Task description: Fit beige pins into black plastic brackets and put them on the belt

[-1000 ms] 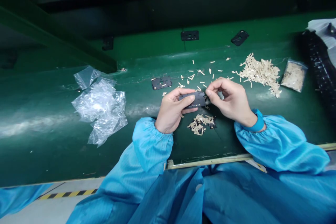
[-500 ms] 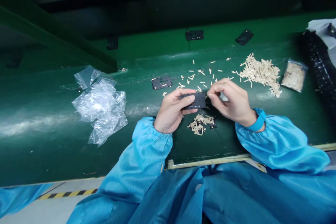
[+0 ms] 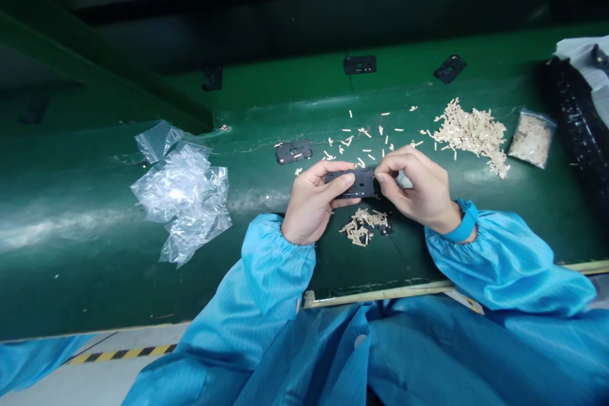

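Gripping a black slotted plate (image 3: 351, 183) in the left hand (image 3: 310, 203), thumb across its face, mid-frame. The right hand (image 3: 416, 189) pinches narrow at the plate's right edge, fingertips (image 3: 380, 172) touching it; anything held there is too small to tell. Loose beige strips (image 3: 364, 226) lie just below, on the green belt (image 3: 95, 273).

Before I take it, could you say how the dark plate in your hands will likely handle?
The dark plate looks stiff, held flat between the left hand and right hand. Its thin, cut-out body suggests it is light for its size, and its flat shape should not roll.
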A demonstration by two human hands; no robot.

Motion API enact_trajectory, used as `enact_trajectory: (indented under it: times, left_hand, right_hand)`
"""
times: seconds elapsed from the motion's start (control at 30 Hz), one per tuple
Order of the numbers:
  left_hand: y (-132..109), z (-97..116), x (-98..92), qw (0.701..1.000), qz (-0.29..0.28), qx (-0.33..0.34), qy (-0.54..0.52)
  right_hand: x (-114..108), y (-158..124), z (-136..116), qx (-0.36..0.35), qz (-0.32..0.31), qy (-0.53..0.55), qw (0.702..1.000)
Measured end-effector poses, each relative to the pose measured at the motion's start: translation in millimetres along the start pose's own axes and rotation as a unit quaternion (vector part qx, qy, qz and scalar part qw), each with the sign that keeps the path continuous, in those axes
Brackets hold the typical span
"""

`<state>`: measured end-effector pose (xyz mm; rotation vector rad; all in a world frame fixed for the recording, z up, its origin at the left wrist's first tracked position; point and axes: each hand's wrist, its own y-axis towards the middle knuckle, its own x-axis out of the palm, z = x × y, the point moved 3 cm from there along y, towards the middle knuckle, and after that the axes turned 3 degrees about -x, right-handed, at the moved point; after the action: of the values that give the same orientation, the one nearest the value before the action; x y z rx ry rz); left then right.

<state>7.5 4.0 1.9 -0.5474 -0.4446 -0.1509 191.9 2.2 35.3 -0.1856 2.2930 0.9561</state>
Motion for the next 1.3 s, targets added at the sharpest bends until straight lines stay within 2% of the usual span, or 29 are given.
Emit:
enact_trajectory:
  times: [0.27,0.47,0.63,0.83,0.93,1.1,1.17,1.23,1.3]
  left_hand:
    - [2,1,-2.2,1.0,0.007,0.017,-0.005]
    - [3,1,-1.8,1.0,0.008,0.016,-0.025]
    - [2,1,0.0,0.999,0.013,0.032,-0.038]
    - [1,1,1.1,0.996,0.057,0.063,-0.027]
    - [1,4,0.5,0.993,0.078,0.087,-0.011]
    - [1,7,-0.8,0.993,0.077,0.085,0.001]
    - [2,6,-2.0,0.993,0.083,0.078,-0.007]
    - [3,6,-3.1,0.992,0.091,0.084,-0.015]
    - [3,5,-3.4,0.992,0.088,0.09,-0.011]
  right_hand:
    - [1,-2,0,-0.006,0.017,0.01,1.0]
    - [-2,-4,1,-0.011,0.007,0.069,0.998]
    - [7,-6,-1,0.01,-0.028,0.048,0.998]
    - [13,-12,-10,-0.012,0.062,0.025,0.998]
    - [11,-9,-6,0.032,0.076,0.028,0.996]
    - [16,-1,2,0.058,-0.045,0.068,0.995]
    - [16,0,3,0.079,-0.022,0.087,0.993]
    - [19,2,4,0.144,0.007,0.132,0.981]
    - [25,7,9,0.236,-0.033,0.217,0.947]
